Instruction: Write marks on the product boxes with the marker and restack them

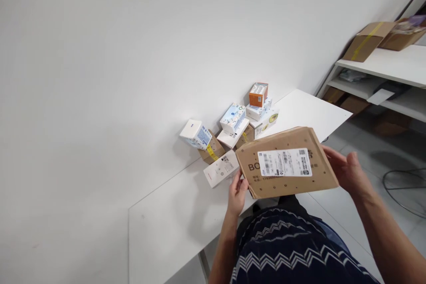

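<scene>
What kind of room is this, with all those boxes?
Probably a parcel-sorting or mailroom corner of an office. Both hands, left hand and right hand, hold a flat brown cardboard parcel with a white shipping label; small cartons are piled on the white table, and more brown boxes sit on white shelves.

the brown cardboard parcel (pixel 286 167) is showing the large dark letters "bo" beside a white shipping label (pixel 285 162), whose barcodes and small print are staying too blurred to read
</scene>
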Demonstrator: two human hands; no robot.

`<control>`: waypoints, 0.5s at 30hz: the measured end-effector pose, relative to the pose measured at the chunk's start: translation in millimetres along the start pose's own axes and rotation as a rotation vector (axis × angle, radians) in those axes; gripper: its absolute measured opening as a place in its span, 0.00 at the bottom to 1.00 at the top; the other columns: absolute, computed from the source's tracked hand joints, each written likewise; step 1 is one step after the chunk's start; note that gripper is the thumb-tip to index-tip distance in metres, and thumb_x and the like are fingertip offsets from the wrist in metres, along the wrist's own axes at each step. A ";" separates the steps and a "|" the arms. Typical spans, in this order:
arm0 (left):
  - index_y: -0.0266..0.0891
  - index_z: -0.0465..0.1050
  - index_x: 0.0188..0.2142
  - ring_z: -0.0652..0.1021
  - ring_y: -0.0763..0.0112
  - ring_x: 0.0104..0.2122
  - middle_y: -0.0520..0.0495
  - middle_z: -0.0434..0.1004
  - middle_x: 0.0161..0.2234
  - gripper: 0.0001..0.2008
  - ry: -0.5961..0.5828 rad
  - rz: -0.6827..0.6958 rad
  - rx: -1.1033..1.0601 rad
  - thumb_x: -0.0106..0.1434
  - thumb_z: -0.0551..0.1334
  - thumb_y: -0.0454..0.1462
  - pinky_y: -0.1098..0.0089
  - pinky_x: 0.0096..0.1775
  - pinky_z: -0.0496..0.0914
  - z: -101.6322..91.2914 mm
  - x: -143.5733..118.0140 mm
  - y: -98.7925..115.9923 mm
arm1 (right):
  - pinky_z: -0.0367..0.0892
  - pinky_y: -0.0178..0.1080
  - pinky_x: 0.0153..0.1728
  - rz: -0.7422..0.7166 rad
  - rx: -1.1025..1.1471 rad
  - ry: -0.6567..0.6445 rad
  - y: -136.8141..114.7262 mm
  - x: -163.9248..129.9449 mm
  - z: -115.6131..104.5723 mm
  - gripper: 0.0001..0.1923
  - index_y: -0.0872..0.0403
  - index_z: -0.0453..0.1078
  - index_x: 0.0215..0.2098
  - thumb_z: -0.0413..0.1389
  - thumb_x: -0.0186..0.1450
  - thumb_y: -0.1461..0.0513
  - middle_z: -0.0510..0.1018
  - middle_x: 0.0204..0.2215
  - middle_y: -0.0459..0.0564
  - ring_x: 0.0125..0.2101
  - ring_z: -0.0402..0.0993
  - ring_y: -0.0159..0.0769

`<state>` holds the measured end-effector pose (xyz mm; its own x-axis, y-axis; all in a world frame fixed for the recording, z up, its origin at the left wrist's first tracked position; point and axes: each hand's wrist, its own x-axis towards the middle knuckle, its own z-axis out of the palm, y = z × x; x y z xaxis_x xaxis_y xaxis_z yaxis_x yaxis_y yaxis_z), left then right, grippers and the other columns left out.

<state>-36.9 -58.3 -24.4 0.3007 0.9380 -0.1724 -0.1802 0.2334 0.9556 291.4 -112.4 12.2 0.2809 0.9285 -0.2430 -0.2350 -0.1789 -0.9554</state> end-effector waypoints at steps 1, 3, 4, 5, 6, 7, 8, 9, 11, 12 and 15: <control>0.43 0.63 0.60 0.75 0.60 0.47 0.39 0.68 0.58 0.30 -0.019 -0.017 -0.038 0.62 0.60 0.51 0.64 0.44 0.72 0.0 1.7 4.4 | 0.66 0.54 0.53 0.020 0.006 -0.001 -1.3 -0.7 -2.0 0.41 0.40 0.71 0.52 0.39 0.54 0.30 0.72 0.57 0.47 0.57 0.66 0.56; 0.44 0.63 0.60 0.76 0.62 0.43 0.39 0.68 0.58 0.30 -0.050 -0.023 -0.154 0.62 0.58 0.53 0.66 0.39 0.72 0.8 6.1 13.2 | 0.67 0.52 0.52 0.039 -0.004 0.040 -0.8 -0.8 -7.0 0.41 0.39 0.71 0.53 0.40 0.53 0.30 0.73 0.57 0.47 0.57 0.66 0.55; 0.44 0.64 0.60 0.76 0.63 0.41 0.38 0.69 0.58 0.31 -0.062 -0.017 -0.219 0.62 0.58 0.54 0.66 0.37 0.72 1.5 8.7 17.6 | 0.67 0.51 0.52 0.039 -0.020 0.060 0.5 -0.3 -9.7 0.41 0.40 0.71 0.53 0.40 0.54 0.30 0.73 0.56 0.47 0.57 0.66 0.55; 0.43 0.65 0.59 0.76 0.64 0.40 0.38 0.70 0.56 0.31 -0.065 -0.011 -0.277 0.61 0.58 0.55 0.66 0.37 0.71 2.3 11.6 22.0 | 0.67 0.50 0.52 0.035 -0.038 0.076 2.0 0.5 -12.2 0.42 0.40 0.70 0.53 0.39 0.54 0.30 0.73 0.56 0.48 0.58 0.65 0.54; 0.42 0.67 0.58 0.76 0.65 0.39 0.38 0.72 0.55 0.31 -0.058 -0.001 -0.315 0.61 0.58 0.56 0.66 0.37 0.71 3.2 14.8 26.2 | 0.67 0.50 0.52 0.026 -0.055 0.084 3.4 1.5 -14.4 0.43 0.40 0.70 0.54 0.37 0.54 0.30 0.73 0.56 0.49 0.58 0.65 0.54; 0.42 0.69 0.57 0.75 0.65 0.40 0.38 0.73 0.54 0.31 -0.049 0.015 -0.325 0.61 0.57 0.56 0.65 0.39 0.70 4.3 18.3 30.1 | 0.67 0.50 0.52 0.016 -0.070 0.077 4.3 2.5 -15.9 0.44 0.41 0.70 0.54 0.35 0.55 0.30 0.74 0.56 0.50 0.58 0.64 0.54; 0.41 0.70 0.55 0.75 0.64 0.41 0.38 0.73 0.54 0.30 -0.043 0.037 -0.306 0.61 0.57 0.56 0.65 0.40 0.69 5.5 21.9 33.5 | 0.67 0.50 0.52 0.007 -0.084 0.057 4.5 3.3 -16.8 0.45 0.41 0.70 0.55 0.34 0.55 0.30 0.74 0.56 0.51 0.58 0.64 0.54; 0.41 0.72 0.54 0.75 0.63 0.42 0.38 0.73 0.54 0.29 -0.041 0.067 -0.265 0.62 0.56 0.55 0.64 0.43 0.69 6.9 25.7 36.4 | 0.67 0.50 0.52 -0.003 -0.094 0.033 3.8 3.9 -17.0 0.45 0.42 0.70 0.55 0.33 0.55 0.30 0.74 0.55 0.52 0.58 0.64 0.55; 0.41 0.72 0.54 0.73 0.61 0.46 0.40 0.72 0.56 0.27 -0.047 0.132 -0.152 0.63 0.55 0.54 0.62 0.47 0.67 10.7 33.1 40.0 | 0.66 0.51 0.52 -0.028 -0.108 -0.002 0.4 4.4 -16.2 0.46 0.42 0.69 0.56 0.33 0.55 0.30 0.74 0.56 0.52 0.58 0.65 0.55; 0.42 0.72 0.54 0.73 0.60 0.48 0.41 0.71 0.56 0.26 -0.053 0.152 -0.097 0.64 0.55 0.54 0.61 0.49 0.66 13.0 36.5 40.8 | 0.66 0.51 0.52 -0.039 -0.111 -0.008 -1.9 4.4 -15.5 0.46 0.42 0.69 0.56 0.33 0.55 0.30 0.73 0.56 0.52 0.58 0.64 0.55; 0.44 0.70 0.55 0.71 0.59 0.53 0.42 0.70 0.57 0.24 -0.081 0.157 0.002 0.66 0.54 0.52 0.59 0.53 0.64 20.6 44.3 40.1 | 0.64 0.50 0.54 -0.056 -0.111 0.030 -7.4 3.3 -15.5 0.46 0.43 0.68 0.56 0.36 0.54 0.29 0.73 0.56 0.53 0.59 0.64 0.55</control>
<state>-11.5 -12.7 11.2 0.3439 0.9390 -0.0009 -0.2288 0.0847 0.9698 308.6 -113.1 15.8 0.3187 0.9283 -0.1917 -0.1139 -0.1632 -0.9800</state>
